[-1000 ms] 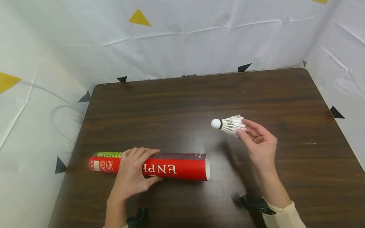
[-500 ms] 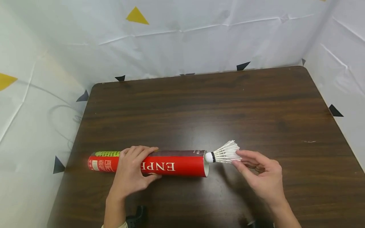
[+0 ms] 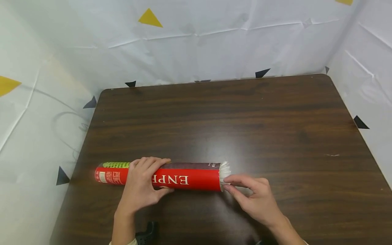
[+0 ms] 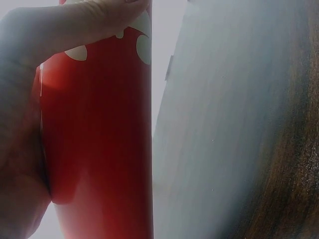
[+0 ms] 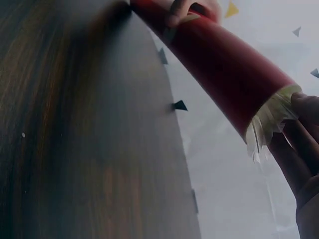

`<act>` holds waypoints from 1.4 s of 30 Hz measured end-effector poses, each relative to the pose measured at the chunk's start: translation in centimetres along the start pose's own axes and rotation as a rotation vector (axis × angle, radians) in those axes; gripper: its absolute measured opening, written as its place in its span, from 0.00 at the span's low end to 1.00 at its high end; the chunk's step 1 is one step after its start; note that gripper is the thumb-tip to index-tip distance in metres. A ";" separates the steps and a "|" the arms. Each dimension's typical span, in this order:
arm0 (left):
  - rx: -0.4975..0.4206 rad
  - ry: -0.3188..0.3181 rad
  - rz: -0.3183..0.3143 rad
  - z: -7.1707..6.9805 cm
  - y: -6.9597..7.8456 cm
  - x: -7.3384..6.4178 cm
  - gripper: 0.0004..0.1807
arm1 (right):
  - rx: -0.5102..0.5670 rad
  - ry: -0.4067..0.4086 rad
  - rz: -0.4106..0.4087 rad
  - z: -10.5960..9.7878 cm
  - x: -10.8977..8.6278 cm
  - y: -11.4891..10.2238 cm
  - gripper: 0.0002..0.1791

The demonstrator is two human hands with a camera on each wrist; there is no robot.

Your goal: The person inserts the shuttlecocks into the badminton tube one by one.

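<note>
A red shuttlecock tube (image 3: 196, 178) lies on its side across the front of the table, its mouth facing right. My left hand (image 3: 143, 183) grips it round the middle; in the left wrist view the thumb (image 4: 94, 20) lies across the red wall. Feather tips of a white shuttlecock (image 3: 225, 170) stick out of the mouth, while its cork end is hidden inside. With thumb and fingers, my right hand (image 3: 257, 197) pinches the feather rim. In the right wrist view those feathers (image 5: 266, 124) fan out past the tube's edge.
The dark wood-grain table (image 3: 196, 119) runs back to a white sheeted wall (image 3: 196, 51), with more white sheeting at both sides. Black and yellow triangle markers dot the sheets and table edges.
My right hand has carried the shuttlecock left and down to the tube's mouth, then pushed it in, cork first, until only feather tips show. The left hand and tube have stayed put.
</note>
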State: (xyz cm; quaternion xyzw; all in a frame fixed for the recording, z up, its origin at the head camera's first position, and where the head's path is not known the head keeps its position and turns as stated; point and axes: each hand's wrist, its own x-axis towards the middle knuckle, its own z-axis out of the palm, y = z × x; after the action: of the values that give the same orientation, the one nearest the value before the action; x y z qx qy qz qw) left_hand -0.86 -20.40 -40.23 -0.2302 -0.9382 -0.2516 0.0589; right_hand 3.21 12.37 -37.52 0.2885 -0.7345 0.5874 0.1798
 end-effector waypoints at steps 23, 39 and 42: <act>-0.010 0.001 -0.006 0.1 0.0 0.1 0.46 | 0.236 -0.151 0.296 0.5 0.3 0.9 0.17; 0.008 -0.007 -0.006 0.2 0.0 0.0 0.46 | 0.225 -0.286 0.298 0.4 1.0 1.7 0.19; 0.013 -0.014 -0.006 0.1 0.0 -0.1 0.46 | 0.220 -0.326 0.322 0.0 1.1 1.5 0.19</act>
State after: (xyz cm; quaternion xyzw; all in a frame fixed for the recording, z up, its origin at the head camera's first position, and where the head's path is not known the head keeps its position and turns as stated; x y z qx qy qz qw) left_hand -0.80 -20.33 -40.37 -0.2286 -0.9410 -0.2440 0.0530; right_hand 1.36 12.37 -37.98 0.2766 -0.7218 0.6306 -0.0696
